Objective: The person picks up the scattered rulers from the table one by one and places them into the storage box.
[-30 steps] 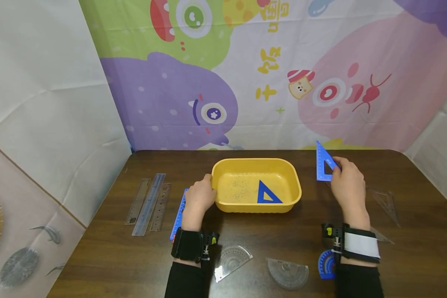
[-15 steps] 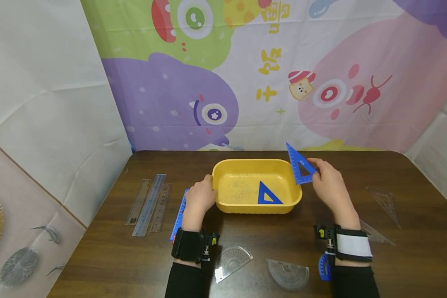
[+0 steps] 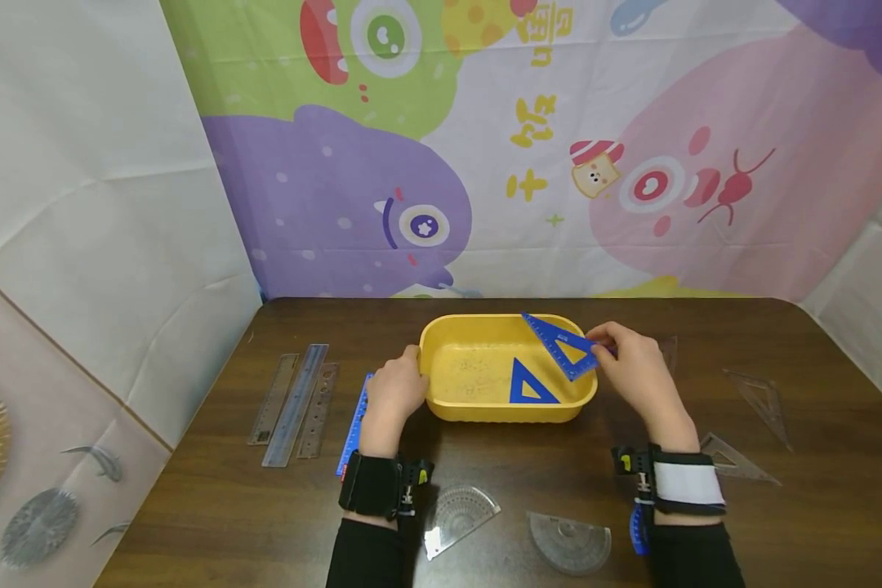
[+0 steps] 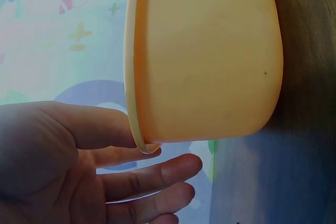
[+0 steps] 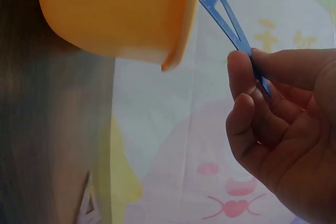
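Observation:
A yellow plastic basin (image 3: 500, 413) stands in the middle of the table. My left hand (image 3: 393, 394) pinches the left end of its rim; the left wrist view has the thumb and index finger at the rim (image 4: 131, 66), other fingers loosely spread below. Between thumb and fingers my right hand (image 3: 635, 371) holds a blue set square (image 3: 544, 329) by one corner. Tilted, that set square hangs over the basin's right end. In the right wrist view its far tip passes behind the basin's rim (image 5: 184, 35). A second blue set square (image 3: 518, 380) lies inside the basin.
Several clear rulers (image 3: 294, 408) lie at left, with a blue ruler (image 3: 353, 433) partly under my left forearm. Two clear protractors (image 3: 459, 518) are in front. A blue protractor (image 3: 637, 527) is half hidden by my right arm. Clear set squares (image 3: 735, 467) lie at right.
My right hand has carried the blue set square leftward from the table's right side to over the basin, tilting it on the way. The left hand stays on the rim.

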Motion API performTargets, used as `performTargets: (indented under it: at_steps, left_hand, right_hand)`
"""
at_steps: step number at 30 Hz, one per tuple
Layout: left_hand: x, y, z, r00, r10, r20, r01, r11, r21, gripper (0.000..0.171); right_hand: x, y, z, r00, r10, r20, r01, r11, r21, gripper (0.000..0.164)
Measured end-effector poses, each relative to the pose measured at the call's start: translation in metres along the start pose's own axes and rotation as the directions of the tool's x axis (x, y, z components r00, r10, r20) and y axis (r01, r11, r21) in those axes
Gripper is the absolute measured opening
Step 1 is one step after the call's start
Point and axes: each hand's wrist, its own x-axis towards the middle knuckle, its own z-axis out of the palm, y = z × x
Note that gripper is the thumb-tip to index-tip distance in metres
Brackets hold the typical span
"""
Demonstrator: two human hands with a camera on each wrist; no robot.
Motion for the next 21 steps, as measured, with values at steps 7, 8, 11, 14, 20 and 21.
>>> performTargets:
  at_steps: [7,8,11,14,20,21]
  left_hand:
    - [0.001,-0.002,0.001,1.000,0.003,-0.002,-0.003,1.000,0.006,0.042]
    - [0.001,-0.002,0.001,1.000,0.002,-0.002,-0.002,1.000,0.006,0.042]
    - [0.001,-0.002,0.001,1.000,0.001,-0.001,-0.001,1.000,0.005,0.042]
    - [0.001,-0.001,0.001,1.000,0.001,0.001,-0.001,1.000,0.001,0.042]
    - [0.001,-0.001,0.001,1.000,-0.002,0.000,0.002,1.000,-0.006,0.042]
    - [0.001,-0.001,0.001,1.000,-0.003,0.000,0.003,1.000,-0.005,0.042]
  right_hand:
    - [0.000,-0.002,0.007,0.997,0.024,0.068,-0.025,1.000,0.014,0.013]
    - [0.000,-0.002,0.008,0.997,0.024,0.077,-0.025,1.000,0.013,0.013]
    - [0.001,-0.003,0.010,0.994,0.015,0.104,-0.016,1.000,0.008,0.013]
    - [0.002,-0.004,0.012,0.992,-0.009,0.126,0.008,1.000,0.010,0.012]
    - [0.001,-0.006,0.012,0.983,-0.023,0.184,0.021,1.000,0.016,0.013]
    - [0.001,-0.006,0.012,0.981,-0.021,0.191,0.018,1.000,0.015,0.014]
